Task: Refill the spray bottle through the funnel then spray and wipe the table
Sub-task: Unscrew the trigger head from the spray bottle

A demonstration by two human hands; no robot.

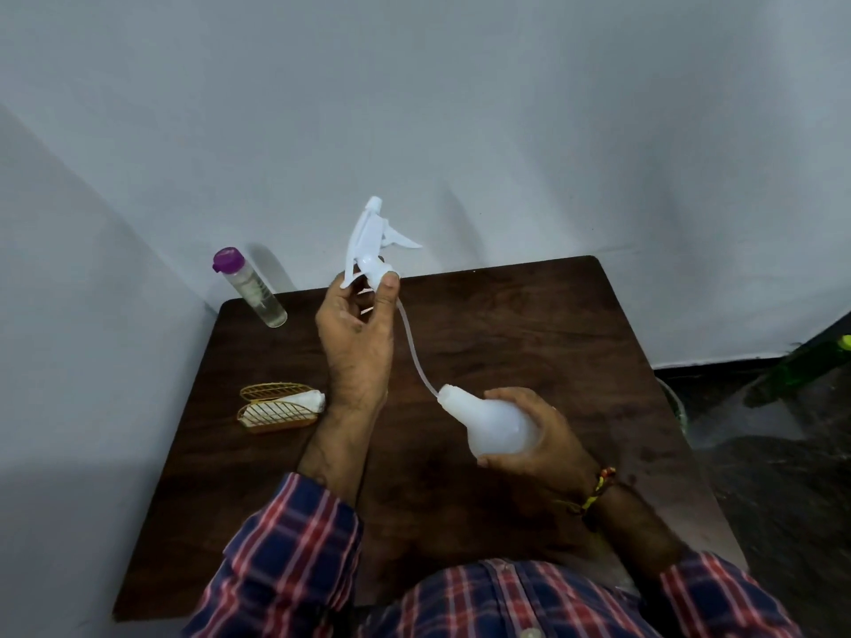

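Observation:
My left hand (357, 336) pinches the collar of the white spray head (373, 239) and holds it up over the far part of the table. Its thin dip tube (414, 349) curves down, and the tube's end sits at the open neck of the translucent white spray bottle (488, 423). My right hand (534, 442) grips that bottle's body, tilted with the neck toward the upper left, above the dark wooden table (529, 324). A clear refill bottle with a purple cap (251, 287) stands at the table's far left corner. No funnel is in view.
A gold wire holder with white cloth or tissue (278, 407) lies on the table's left side. Grey walls close in behind and to the left. A green object (810, 368) sits on the dark floor to the right.

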